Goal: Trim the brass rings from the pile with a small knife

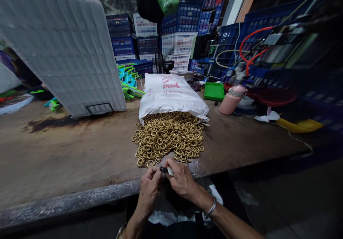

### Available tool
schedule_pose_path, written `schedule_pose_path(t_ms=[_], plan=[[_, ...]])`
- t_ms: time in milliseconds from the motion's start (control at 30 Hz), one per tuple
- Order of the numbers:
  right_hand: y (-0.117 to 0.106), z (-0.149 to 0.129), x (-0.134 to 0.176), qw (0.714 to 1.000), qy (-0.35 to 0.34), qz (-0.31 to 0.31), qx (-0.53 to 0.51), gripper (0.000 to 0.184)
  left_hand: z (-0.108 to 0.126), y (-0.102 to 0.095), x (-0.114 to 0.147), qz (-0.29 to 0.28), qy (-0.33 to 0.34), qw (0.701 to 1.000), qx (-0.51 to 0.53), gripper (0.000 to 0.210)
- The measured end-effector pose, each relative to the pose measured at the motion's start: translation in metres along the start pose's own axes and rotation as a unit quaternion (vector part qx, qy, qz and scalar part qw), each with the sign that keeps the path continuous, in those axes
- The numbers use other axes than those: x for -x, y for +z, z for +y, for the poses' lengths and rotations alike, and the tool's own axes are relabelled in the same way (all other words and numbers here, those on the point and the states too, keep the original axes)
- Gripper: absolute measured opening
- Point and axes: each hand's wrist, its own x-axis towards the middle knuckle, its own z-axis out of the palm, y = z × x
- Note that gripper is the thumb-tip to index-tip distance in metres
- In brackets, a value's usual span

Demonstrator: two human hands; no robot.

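My right hand (184,182) grips a small tool (167,170) with a dark flat end and a pale part; its exact kind is unclear. Close by on the left, my left hand (149,186) is closed in a pinch at the tool's dark tip, and whatever its fingers hold is hidden. Both hands are just over the table's front edge. Right in front of them lies a heap of brass-coloured rings (168,135), spilling from the mouth of a white sack (171,96) with red print.
A tall pale ribbed panel (61,46) stands at left on a black wire stand (99,109). Green and blue plastic pieces (130,81) sit behind it. To the right are a green tray (213,91), a pink bottle (232,100) and a yellow scoop (300,125). Stacked crates (178,44) fill the back.
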Motion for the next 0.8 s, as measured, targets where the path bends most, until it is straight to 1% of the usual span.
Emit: schedule_pose_path(t_ms=[100,167,233,300,367,433,533,667,800], plan=[[0.000,0.000,0.001,1.000,-0.003,-0.005,-0.027,0.013,0.001,0.000,0.000,0.023,0.009,1.000,0.006,0.036],[0.000,0.001,0.001,0.999,0.000,-0.006,-0.039,0.009,0.002,0.000,0.000,0.015,0.006,1.000,-0.003,0.037],[0.001,0.001,0.001,0.998,0.000,-0.009,-0.058,0.004,0.004,0.001,0.000,-0.004,-0.009,1.000,-0.015,0.036],[0.001,0.001,0.001,0.997,-0.006,-0.006,-0.082,0.002,0.005,0.002,0.000,-0.003,-0.014,1.000,-0.013,0.036],[0.000,0.001,0.001,0.994,-0.015,-0.005,-0.106,0.004,0.004,0.002,-0.001,0.015,-0.003,1.000,0.000,0.038],[-0.001,0.001,0.000,0.992,-0.017,-0.008,-0.126,0.007,0.002,0.002,-0.001,0.022,0.014,1.000,0.003,0.039],[-0.006,0.000,-0.001,0.987,-0.006,-0.023,-0.160,0.011,0.001,0.002,-0.002,0.010,0.022,0.999,-0.024,0.041],[-0.011,-0.002,-0.001,0.981,-0.001,-0.044,-0.188,0.015,0.004,0.001,-0.002,0.013,0.027,0.999,-0.034,0.044],[-0.010,-0.002,-0.002,0.977,0.012,-0.038,-0.211,0.014,0.006,0.001,-0.001,-0.006,0.003,0.999,-0.036,0.038]])
